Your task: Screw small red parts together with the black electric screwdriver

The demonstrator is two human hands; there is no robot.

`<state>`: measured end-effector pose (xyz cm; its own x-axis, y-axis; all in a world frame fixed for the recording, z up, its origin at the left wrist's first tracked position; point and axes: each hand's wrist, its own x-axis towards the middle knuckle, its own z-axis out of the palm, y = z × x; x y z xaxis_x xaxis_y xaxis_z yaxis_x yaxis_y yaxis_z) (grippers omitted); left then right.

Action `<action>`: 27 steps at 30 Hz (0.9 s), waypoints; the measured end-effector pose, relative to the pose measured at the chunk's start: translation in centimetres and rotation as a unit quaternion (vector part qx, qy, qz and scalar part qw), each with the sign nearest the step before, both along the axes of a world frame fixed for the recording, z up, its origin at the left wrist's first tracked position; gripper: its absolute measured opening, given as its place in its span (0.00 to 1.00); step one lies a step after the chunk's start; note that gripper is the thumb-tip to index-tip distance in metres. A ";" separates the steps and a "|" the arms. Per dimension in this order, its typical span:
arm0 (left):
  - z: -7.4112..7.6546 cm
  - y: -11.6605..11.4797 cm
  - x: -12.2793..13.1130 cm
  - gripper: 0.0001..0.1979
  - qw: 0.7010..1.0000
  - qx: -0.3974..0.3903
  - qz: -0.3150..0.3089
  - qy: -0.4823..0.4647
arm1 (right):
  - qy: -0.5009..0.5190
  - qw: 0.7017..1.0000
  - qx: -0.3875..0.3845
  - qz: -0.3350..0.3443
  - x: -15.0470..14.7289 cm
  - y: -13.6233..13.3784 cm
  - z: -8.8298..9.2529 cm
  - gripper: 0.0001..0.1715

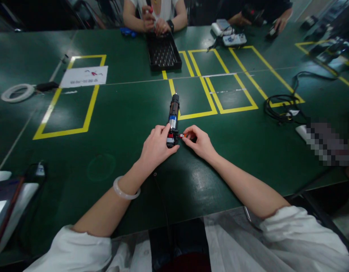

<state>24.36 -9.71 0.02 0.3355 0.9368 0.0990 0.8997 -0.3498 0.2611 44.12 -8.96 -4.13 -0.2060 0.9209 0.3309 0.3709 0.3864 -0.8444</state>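
The motor and gearbox assembly of a small power tool (172,120) lies on the green table in front of me, its narrow shaft pointing away. It has a black nose, a silver and blue middle and a black, red and grey block at the near end. My left hand (157,146) is wrapped round that near block, thumb and fingers on either side. At its right side, my right hand (199,141) pinches a small red-orange piece (183,135) between thumb and fingertips. The piece reaches the block; whether it is fixed to it I cannot tell.
Yellow tape rectangles mark the table (129,109). Across from me a person works behind a black tray (164,53); another person holds a dark tool (252,16). A coiled black cable (282,107) lies right, a white tape ring (17,93) and paper sheet (83,76) left.
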 end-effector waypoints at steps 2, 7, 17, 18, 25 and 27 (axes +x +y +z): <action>0.0 -0.1 0.2 0.39 1.000 0.001 -0.002 0.001 | -0.015 1.000 0.003 0.003 0.0 0.0 0.0 0.05; -0.2 -0.1 0.3 0.39 1.000 0.004 -0.003 0.008 | -0.052 0.999 -0.001 0.004 -0.3 0.1 0.1 0.05; 0.0 -0.2 0.4 0.38 1.000 0.006 0.001 0.021 | -0.067 0.998 0.011 0.019 -0.3 0.1 0.2 0.06; 0.1 -0.2 0.4 0.38 1.000 0.004 0.002 0.022 | -0.059 0.998 0.011 0.019 -0.3 0.0 0.3 0.07; 0.5 -0.4 1.0 0.40 0.999 0.005 0.010 0.045 | -0.016 1.000 -0.007 0.013 -0.1 -0.3 0.4 0.13; 0.5 -0.4 1.2 0.39 0.999 0.008 0.023 0.045 | -0.003 1.000 -0.013 0.015 -0.1 -0.4 0.5 0.13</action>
<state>25.54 -10.07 0.51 0.3010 0.9497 0.0860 0.9343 -0.3118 0.1731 44.07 -9.31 -3.62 -0.2359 0.9222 0.3065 0.3635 0.3763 -0.8522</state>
